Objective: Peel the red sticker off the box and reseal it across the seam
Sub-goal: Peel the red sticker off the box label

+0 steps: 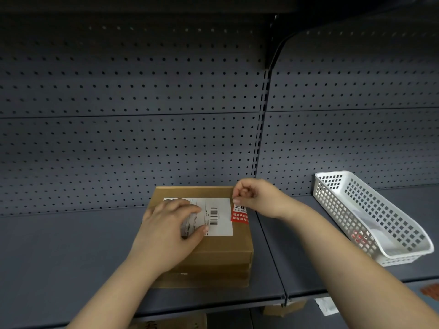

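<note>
My left hand (169,230) lay spread on the box (213,248), steadying it. My right hand (255,198) seemingly pinched the sticker's (240,214) top edge; peeling came next, slowly.

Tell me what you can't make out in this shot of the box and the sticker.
Head view only:
- Red sticker: its right part is hidden by the right hand; whether a corner is lifted cannot be told.
- White label: left half covered by the left hand; print too small to read.
- Box seam: not visible.
- Basket contents: blurred behind its mesh.
</note>
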